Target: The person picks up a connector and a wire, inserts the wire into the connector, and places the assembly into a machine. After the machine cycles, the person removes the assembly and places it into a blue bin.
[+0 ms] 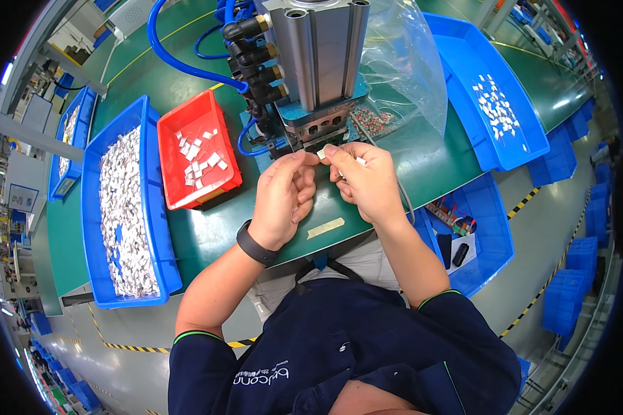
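Observation:
Just in front of a press, my two hands meet at the fingertips. My right hand (368,181) is closed, pinching a small white block-shaped part (321,154) between thumb and forefinger. Another small white part (360,160) shows among its curled fingers. On the other side, my left hand (282,195) is closed too, its thumb and forefinger pressed together beside the pinched part; whatever is between them is too small to make out. The metal press (318,55), with a blue base and pneumatic fittings, stands directly beyond my fingertips.
Left of my hands are a red bin (211,185) with scattered white parts and a blue bin (160,238) heaped with more. A plastic bag (415,76) and another blue bin (467,52) lie right of the press. Blue air hoses (160,52) arch over the green table (208,238).

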The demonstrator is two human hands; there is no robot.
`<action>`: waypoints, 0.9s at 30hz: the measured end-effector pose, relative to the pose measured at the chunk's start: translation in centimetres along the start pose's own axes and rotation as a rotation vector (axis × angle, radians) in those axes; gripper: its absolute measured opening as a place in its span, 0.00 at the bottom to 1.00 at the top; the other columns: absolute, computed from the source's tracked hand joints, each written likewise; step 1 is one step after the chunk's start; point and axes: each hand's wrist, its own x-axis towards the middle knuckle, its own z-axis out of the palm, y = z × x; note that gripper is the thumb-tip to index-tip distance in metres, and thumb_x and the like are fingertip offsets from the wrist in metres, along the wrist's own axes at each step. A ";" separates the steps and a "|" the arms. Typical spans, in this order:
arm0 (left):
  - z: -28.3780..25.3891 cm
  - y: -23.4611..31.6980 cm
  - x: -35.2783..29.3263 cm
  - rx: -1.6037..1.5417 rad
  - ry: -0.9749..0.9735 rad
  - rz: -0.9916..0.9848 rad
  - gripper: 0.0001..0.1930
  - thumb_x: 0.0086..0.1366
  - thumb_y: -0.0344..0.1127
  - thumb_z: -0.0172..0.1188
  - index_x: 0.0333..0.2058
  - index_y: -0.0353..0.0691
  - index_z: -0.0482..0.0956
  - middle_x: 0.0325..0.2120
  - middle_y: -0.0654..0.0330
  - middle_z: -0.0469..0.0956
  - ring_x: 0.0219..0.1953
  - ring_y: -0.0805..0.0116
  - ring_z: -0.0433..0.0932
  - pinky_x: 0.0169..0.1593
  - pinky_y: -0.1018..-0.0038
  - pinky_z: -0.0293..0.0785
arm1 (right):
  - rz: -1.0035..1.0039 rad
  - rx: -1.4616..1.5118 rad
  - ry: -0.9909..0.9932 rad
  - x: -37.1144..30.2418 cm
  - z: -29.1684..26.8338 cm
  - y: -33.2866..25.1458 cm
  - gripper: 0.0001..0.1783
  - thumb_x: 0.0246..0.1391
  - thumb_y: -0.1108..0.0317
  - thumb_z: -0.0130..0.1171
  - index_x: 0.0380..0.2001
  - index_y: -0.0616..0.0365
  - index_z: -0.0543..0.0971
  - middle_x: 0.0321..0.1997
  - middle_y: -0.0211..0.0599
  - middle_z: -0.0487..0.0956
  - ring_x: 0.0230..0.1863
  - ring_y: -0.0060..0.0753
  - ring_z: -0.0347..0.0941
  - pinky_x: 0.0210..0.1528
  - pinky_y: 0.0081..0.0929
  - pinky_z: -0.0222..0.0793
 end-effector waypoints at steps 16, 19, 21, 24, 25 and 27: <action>0.0 -0.1 0.0 0.008 -0.008 0.014 0.11 0.67 0.38 0.50 0.39 0.35 0.73 0.21 0.67 0.65 0.16 0.82 0.59 0.12 0.85 0.50 | 0.032 0.008 -0.001 -0.1 0.2 -0.1 0.12 0.56 0.65 0.62 0.29 0.65 0.77 0.19 0.27 0.73 0.12 0.10 0.59 0.11 0.11 0.48; 0.1 -0.1 -0.1 0.004 0.014 0.030 0.10 0.67 0.36 0.52 0.40 0.35 0.73 0.20 0.68 0.64 0.16 0.82 0.58 0.12 0.85 0.50 | 0.025 0.021 -0.011 -0.1 0.1 0.0 0.12 0.56 0.65 0.62 0.29 0.65 0.77 0.19 0.27 0.73 0.13 0.10 0.60 0.12 0.11 0.49; -0.2 -0.2 0.0 0.012 0.007 0.023 0.10 0.66 0.35 0.55 0.41 0.36 0.75 0.19 0.68 0.65 0.15 0.83 0.58 0.13 0.85 0.51 | 0.036 0.027 -0.056 -0.2 -0.1 0.6 0.11 0.57 0.65 0.60 0.30 0.64 0.77 0.19 0.27 0.73 0.13 0.09 0.59 0.13 0.11 0.49; 0.1 -0.3 0.0 0.056 0.032 0.032 0.10 0.65 0.35 0.57 0.41 0.36 0.76 0.18 0.70 0.65 0.15 0.84 0.58 0.13 0.86 0.51 | 0.031 0.051 -0.127 -0.7 -0.3 0.9 0.10 0.58 0.66 0.59 0.30 0.64 0.77 0.20 0.27 0.73 0.14 0.09 0.59 0.13 0.11 0.49; 0.1 -0.3 -0.1 0.056 0.033 0.031 0.10 0.65 0.35 0.57 0.41 0.36 0.76 0.18 0.70 0.65 0.15 0.84 0.58 0.13 0.86 0.51 | 0.034 0.048 -0.121 -0.8 -0.2 0.9 0.10 0.59 0.67 0.58 0.30 0.64 0.77 0.20 0.28 0.73 0.14 0.09 0.59 0.13 0.11 0.48; 0.2 -0.4 -0.1 0.075 0.044 0.047 0.10 0.65 0.36 0.57 0.40 0.36 0.77 0.17 0.70 0.65 0.15 0.85 0.58 0.13 0.86 0.51 | 0.029 0.037 -0.124 -0.9 -0.3 1.1 0.10 0.59 0.67 0.58 0.30 0.64 0.77 0.20 0.28 0.73 0.14 0.09 0.59 0.13 0.11 0.48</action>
